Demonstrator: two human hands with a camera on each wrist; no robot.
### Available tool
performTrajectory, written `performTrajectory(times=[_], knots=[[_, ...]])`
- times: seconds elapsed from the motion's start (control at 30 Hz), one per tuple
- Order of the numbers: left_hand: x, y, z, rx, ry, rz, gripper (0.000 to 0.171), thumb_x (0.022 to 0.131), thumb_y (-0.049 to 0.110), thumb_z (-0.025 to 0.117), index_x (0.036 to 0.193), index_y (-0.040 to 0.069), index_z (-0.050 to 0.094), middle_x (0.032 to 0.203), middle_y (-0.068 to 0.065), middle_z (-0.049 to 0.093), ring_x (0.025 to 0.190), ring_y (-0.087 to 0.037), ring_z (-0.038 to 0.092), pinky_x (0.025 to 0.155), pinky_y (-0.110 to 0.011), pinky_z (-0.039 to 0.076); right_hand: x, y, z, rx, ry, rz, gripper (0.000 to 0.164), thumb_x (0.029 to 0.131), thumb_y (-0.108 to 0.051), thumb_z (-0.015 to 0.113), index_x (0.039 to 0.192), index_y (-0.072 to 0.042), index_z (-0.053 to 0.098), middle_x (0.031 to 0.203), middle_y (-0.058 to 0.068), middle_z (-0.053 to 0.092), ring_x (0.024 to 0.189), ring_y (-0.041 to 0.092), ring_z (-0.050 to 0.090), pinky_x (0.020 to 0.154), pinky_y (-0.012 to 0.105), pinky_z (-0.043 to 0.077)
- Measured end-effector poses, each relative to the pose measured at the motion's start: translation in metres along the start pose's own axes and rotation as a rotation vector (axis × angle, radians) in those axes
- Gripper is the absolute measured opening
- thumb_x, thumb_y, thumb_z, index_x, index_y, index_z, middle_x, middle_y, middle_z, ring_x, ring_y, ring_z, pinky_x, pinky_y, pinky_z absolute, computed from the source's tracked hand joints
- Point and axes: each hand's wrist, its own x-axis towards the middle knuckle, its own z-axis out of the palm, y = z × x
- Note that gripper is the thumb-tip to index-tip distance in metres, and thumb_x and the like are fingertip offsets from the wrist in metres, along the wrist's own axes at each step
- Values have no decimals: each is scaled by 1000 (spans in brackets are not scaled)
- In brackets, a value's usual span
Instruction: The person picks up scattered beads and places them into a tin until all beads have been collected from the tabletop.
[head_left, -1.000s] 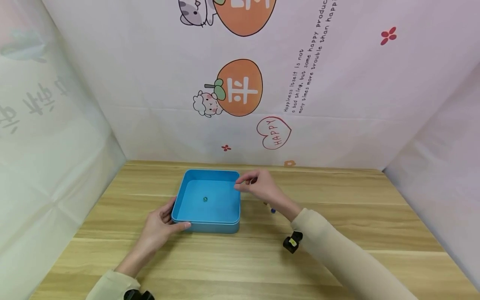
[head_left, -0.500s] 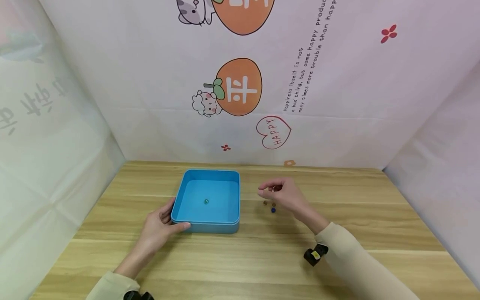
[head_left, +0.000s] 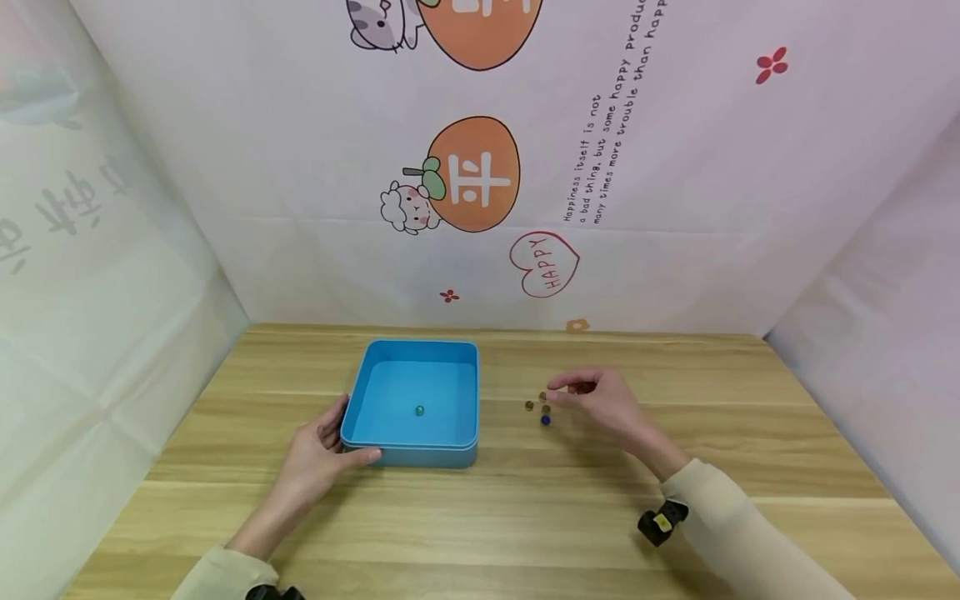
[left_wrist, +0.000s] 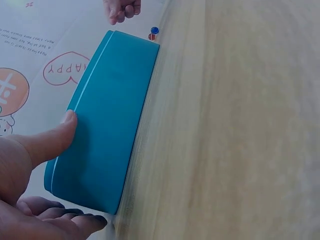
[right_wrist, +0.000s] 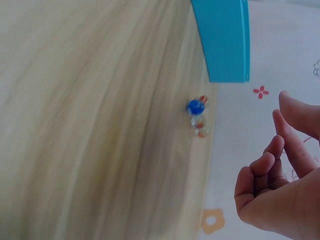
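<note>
Just to the right of the blue box, four marbles lie in a loose cluster on the wood-grain tabletop: a blue marble and three amber marbles. A green marble lies inside the box, on its floor. From where I stand, the left hand has hold of the box's near left corner, thumb at the near rim, fingers round the side. The right hand hangs on the side of the cluster away from the box, thumb and forefinger a little parted, nothing visible between them, the other fingers loosely bent.

The step looks to be picking up a single marble. I'd come down from above and pinch it across its widest part with the fingertip pads, lightly, since something so round would probably shoot off if squeezed off-centre. The neighbours sit close enough to be knocked rolling, so a narrow pinch seems wise, with the box held steady meanwhile.

Being round, the marbles point nowhere and have no long axis. Three of them, the blue one nearest the person, make a short row roughly alongside the box's right wall. The box, nearly square, shows no clear long axis; its mouth faces up.
</note>
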Motion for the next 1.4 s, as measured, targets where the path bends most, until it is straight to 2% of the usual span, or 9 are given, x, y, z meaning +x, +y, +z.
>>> performTrajectory(times=[0.2, 0.63, 1.03, 1.23, 1.4], knots=[[1, -1, 0, 16, 1, 8, 112, 84, 17, 93, 167, -1, 20, 169, -25, 24, 152, -40, 31, 116, -44, 38, 0, 10, -7, -7, 30, 4, 26, 94, -12, 82, 112, 7, 78, 88, 9, 64, 76, 18, 51, 59, 24, 42], [3, -2, 0, 9, 6, 19, 108, 85, 14, 91, 167, 0, 21, 169, -25, 26, 149, -41, 37, 113, -45, 45, 1, 27, -16, -81, -7, 65, 26, 95, -12, 81, 115, 3, 78, 89, 10, 65, 76, 20, 54, 57, 24, 44], [3, -3, 0, 6, 10, 30, 107, 85, 13, 92, 166, -2, 22, 167, -26, 28, 148, -41, 39, 112, -45, 45, 14, 34, -16, -117, -6, 84, 28, 94, -17, 83, 116, 0, 79, 95, 10, 65, 80, 22, 54, 59, 25, 45], [3, -3, -1, 11, 12, 31, 107, 85, 14, 92, 165, -2, 23, 167, -26, 29, 147, -41, 40, 112, -45, 45, 22, 35, -14, -137, -19, 99, 27, 94, -17, 82, 116, -2, 79, 103, 11, 65, 88, 23, 55, 68, 29, 48], [2, -3, -1, 15, 16, 29, 106, 85, 15, 92, 165, -2, 24, 167, -25, 29, 147, -41, 40, 112, -45, 45, 27, 36, -13, -146, -28, 90, 26, 94, -17, 82, 114, -1, 80, 101, 10, 66, 88, 22, 55, 70, 29, 49]])
